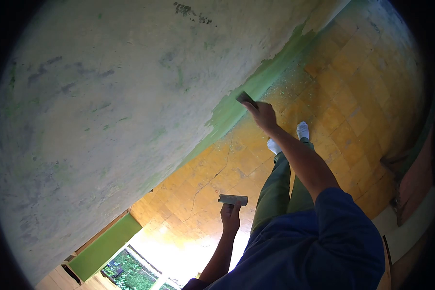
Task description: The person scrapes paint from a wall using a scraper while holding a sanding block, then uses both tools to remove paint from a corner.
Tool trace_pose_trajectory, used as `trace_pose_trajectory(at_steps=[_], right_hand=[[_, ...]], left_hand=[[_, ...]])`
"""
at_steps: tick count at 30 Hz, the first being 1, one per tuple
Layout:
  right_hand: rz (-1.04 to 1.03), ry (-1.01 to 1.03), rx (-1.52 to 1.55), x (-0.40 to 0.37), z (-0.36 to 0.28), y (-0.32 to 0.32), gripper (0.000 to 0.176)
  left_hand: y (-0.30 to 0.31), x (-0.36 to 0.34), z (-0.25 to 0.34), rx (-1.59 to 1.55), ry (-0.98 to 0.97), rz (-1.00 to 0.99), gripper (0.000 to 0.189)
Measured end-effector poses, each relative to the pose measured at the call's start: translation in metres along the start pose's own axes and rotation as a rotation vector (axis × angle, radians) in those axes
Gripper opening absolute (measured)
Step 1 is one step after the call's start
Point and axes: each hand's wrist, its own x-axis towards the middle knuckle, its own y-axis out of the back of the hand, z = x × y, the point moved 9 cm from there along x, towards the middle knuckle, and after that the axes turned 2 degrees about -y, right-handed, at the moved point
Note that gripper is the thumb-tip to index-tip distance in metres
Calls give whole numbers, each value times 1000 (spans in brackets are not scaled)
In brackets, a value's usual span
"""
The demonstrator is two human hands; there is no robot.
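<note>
My right hand (265,117) is closed around a flat, dark-bladed putty knife (246,99), which is up against the green strip (241,108) low on the wall. Whether the blade touches the surface is hard to tell. Lower down, away from the wall, my left hand (230,217) grips a second wide scraper (233,199) with a greyish blade. A whitish, patchy coat covers most of the wall (121,92) above the ragged edge of the green paint.
Worn yellow tiles make up the floor (208,188), with a crack running across it and light specks near the wall foot. A green panel (106,244) stands by a bright opening at lower left. Reddish-brown boards (415,179) are at the right.
</note>
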Motion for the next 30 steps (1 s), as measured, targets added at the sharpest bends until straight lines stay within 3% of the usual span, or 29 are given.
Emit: trace_pose_trajectory(at_steps=[2,5,11,14,17,21,23,30], right_hand=[[44,99,83,11,-37,-2,60],[119,134,115,3,-36,7,60],[46,4,46,-10,24,1,58],[80,147,137,8,-53,4,58],[104,213,184,-1,-75,15,58],[125,209,115,-21,-25,13,57],[103,114,34,-29,6,4,58],[80,118,97,-1,-40,-7,57]], left_hand=[[-1,0,-3,-3,4,7,14],[-2,-1,-2,28,-6,-4,14],[-2,-2,8,18,-33,-8,15],[-4,-3,7,21,-28,-14,15],[-5,-1,9,39,-42,-31,15],[-9,-4,14,33,-53,-50,15],[-7,-3,16,39,-66,-51,15],[-8,-3,7,49,-44,-39,15]])
